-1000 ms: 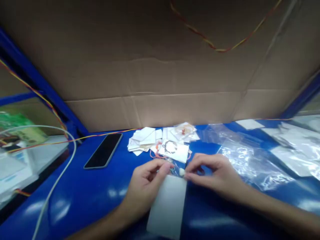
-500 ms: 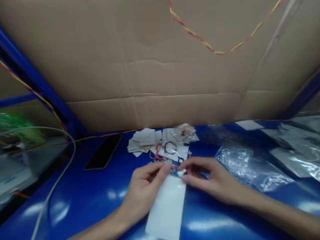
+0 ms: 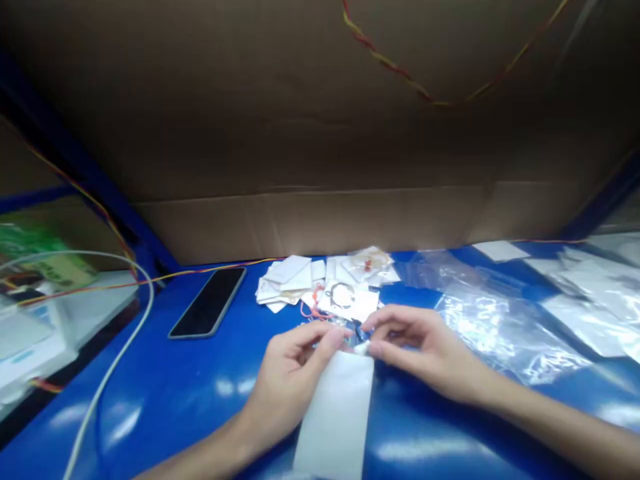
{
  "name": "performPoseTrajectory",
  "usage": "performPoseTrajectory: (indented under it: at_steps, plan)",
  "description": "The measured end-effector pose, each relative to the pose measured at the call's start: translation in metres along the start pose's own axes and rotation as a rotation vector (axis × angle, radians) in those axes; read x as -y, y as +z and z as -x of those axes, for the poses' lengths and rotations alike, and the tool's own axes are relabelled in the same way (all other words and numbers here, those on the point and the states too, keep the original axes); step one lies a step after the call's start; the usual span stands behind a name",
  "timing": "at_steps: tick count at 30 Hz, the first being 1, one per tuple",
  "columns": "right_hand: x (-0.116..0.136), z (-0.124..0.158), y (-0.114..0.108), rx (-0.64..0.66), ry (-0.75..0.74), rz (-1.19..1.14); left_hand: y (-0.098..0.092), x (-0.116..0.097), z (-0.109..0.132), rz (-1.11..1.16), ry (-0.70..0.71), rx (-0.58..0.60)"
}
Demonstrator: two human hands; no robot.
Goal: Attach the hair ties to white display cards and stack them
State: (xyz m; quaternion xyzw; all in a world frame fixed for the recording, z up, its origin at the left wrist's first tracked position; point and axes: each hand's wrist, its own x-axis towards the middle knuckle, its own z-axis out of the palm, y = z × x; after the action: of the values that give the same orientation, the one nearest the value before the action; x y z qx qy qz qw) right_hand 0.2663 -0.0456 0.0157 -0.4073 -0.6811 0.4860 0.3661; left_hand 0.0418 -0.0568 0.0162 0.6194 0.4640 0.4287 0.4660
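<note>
A long white strip of card or paper [image 3: 336,417] lies on the blue table below my fingertips. My left hand [image 3: 303,367] pinches at the strip's top left, with thumb and index finger together; what is between them is too small to make out. At the strip's top right, my right hand [image 3: 413,343] has thumb and fingers close around a small white piece [image 3: 362,348]. A small dark item [image 3: 357,329] shows between the two hands. Just beyond them lie a dark ring-shaped band [image 3: 342,295] on white card and a red cord [image 3: 313,303].
White cards [image 3: 287,280] are piled behind my hands. A phone [image 3: 209,303] lies to the left, near a pale cable [image 3: 115,363]. Clear plastic bags [image 3: 500,327] spread on the right. Cardboard [image 3: 320,220] stands at the back, with a twisted red-yellow wire [image 3: 390,65] hanging before it.
My right hand's fingers have shifted slightly, and the small white piece sits a little lower against the strip. The cardboard looks darker. My left hand has barely moved.
</note>
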Motion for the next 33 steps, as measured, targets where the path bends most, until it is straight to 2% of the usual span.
performPoseTrajectory:
  at_steps: [10,15,21,26,33]
  plan:
    - [0.0038,-0.0012,-0.0013,-0.018,-0.008,0.096,0.001,-0.0014,0.0032,-0.022,0.029,0.012]
    - [0.0047,0.0008,-0.0008,0.052,-0.051,0.128,0.0006,-0.0026,0.0022,-0.023,0.044,0.038]
    - [0.0033,0.0028,-0.0008,0.131,0.017,0.012,0.0006,0.0012,0.0028,-0.047,0.056,0.034]
    - [0.0045,0.0029,-0.0007,0.178,0.011,-0.078,0.0014,0.0021,0.0019,-0.059,0.072,0.014]
    - [0.0029,0.0014,0.0006,0.086,0.009,0.018,0.0012,-0.0009,-0.0005,-0.001,0.002,0.035]
